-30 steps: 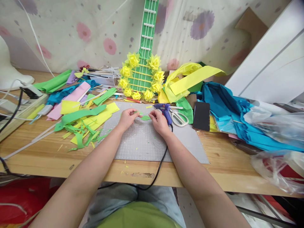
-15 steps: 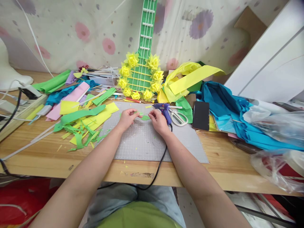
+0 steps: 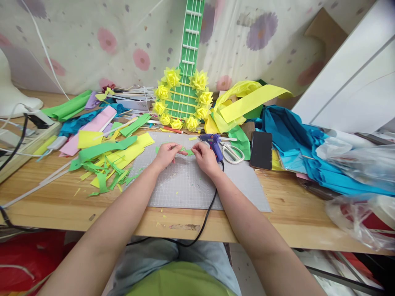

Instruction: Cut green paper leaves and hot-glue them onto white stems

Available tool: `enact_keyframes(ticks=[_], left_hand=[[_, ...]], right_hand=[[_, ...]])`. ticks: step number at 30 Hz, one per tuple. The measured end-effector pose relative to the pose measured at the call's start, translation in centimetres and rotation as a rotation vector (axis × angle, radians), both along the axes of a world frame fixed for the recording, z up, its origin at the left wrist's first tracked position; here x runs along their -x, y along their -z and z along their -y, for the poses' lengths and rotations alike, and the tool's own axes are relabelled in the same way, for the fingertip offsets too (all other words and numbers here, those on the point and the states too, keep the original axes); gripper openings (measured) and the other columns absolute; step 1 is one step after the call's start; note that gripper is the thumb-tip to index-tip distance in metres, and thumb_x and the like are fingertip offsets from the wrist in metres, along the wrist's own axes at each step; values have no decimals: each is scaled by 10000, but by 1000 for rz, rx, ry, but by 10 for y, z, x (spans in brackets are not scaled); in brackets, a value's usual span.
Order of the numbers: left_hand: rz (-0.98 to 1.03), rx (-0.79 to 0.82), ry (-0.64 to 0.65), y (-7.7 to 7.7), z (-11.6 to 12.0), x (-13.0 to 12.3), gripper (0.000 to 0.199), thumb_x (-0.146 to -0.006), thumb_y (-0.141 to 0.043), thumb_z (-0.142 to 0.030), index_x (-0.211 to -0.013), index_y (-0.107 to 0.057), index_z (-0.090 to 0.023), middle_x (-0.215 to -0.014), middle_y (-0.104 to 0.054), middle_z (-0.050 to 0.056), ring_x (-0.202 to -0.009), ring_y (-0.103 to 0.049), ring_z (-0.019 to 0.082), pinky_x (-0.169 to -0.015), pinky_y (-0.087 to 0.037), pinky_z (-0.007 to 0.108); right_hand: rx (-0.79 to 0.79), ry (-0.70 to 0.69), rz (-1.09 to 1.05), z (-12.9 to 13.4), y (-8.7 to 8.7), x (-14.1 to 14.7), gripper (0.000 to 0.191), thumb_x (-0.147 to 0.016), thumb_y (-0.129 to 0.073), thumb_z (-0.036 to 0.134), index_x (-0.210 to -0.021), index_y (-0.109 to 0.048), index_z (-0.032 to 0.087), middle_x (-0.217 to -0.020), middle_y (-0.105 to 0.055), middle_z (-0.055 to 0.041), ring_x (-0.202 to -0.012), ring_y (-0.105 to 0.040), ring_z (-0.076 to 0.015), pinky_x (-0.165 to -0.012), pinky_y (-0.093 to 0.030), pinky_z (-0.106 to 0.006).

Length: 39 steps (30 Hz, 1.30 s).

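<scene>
Over the grey cutting mat [image 3: 182, 189], my left hand [image 3: 167, 156] is closed in a pinch at the left end of a small green paper piece [image 3: 188, 152]. My right hand [image 3: 205, 157] pinches the other end, thumb and forefinger together. The paper's ends are hidden by my fingers. Just behind my right hand lies a blue glue gun [image 3: 213, 144], its black cord running down the mat. White-handled scissors [image 3: 233, 154] rest to its right. Beyond the hands stands a green paper guitar [image 3: 185, 96] ringed with yellow paper flowers [image 3: 176, 123].
Green and yellow paper scraps [image 3: 108, 172] pile up on the left. A black phone [image 3: 261, 150] lies right of the scissors, beside blue crepe paper [image 3: 286, 127]. A plastic bag [image 3: 364, 218] sits at the right edge. A power strip [image 3: 27, 150] is at far left.
My left hand has shifted and turned slightly, its fingers curling lower around the green paper. My right hand has barely moved.
</scene>
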State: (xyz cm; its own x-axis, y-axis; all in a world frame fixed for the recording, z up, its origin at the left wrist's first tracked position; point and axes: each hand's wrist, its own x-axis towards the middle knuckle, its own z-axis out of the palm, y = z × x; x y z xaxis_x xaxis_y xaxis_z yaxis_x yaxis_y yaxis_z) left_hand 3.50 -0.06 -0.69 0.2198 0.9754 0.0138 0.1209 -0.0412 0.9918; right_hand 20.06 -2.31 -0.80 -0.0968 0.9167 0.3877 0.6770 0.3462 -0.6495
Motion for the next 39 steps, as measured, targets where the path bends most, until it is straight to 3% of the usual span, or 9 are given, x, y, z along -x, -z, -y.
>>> enact_keyframes(ticks=[7,12,17,20,30,39], left_hand=[[40,21,-1,-4,3,-2,280,-715,-561,-417,-660,-551,-143,-328,-377,-44,-449,-552,154,-352,-334,204],[43,43,-4,-5,3,-4,314,-701,-574,-450,-670,-559,-137,-372,-460,-9,-553,-614,184,-367,-336,196],[36,39,-23,-4,3,-3,329,-684,-596,-449,-724,-590,-123,-636,-667,76,-516,-579,130,-370,-350,196],[24,29,-22,-5,3,-3,333,-658,-630,-440,-748,-605,-120,-778,-700,99,-497,-539,100,-376,-362,197],[-2,18,3,-6,3,-3,334,-695,-592,-440,-787,-600,-119,-765,-700,82,-443,-466,61,-377,-374,182],[-8,26,34,-6,3,0,331,-697,-586,-443,-776,-593,-121,-735,-696,64,-422,-425,48,-384,-385,178]], right_hand=[[-14,8,20,0,0,1,100,-802,-440,239,-740,-510,203,-766,-585,-44,-735,-519,-174,-667,-381,-296],[-4,24,25,-1,1,2,102,-798,-443,242,-740,-517,202,-751,-585,-46,-738,-522,-179,-664,-382,-301],[-8,25,-3,0,1,3,106,-801,-444,251,-738,-515,203,-747,-584,-44,-736,-526,-174,-665,-390,-299],[1,11,-54,0,2,2,102,-796,-451,254,-731,-511,203,-745,-580,-36,-723,-525,-163,-666,-395,-291],[171,-89,-342,-7,8,0,115,-764,-453,306,-713,-476,206,-646,-495,13,-614,-473,-126,-621,-396,-267],[218,-189,-432,-6,7,-3,131,-741,-471,322,-709,-467,195,-642,-450,34,-612,-428,-105,-633,-358,-255]])
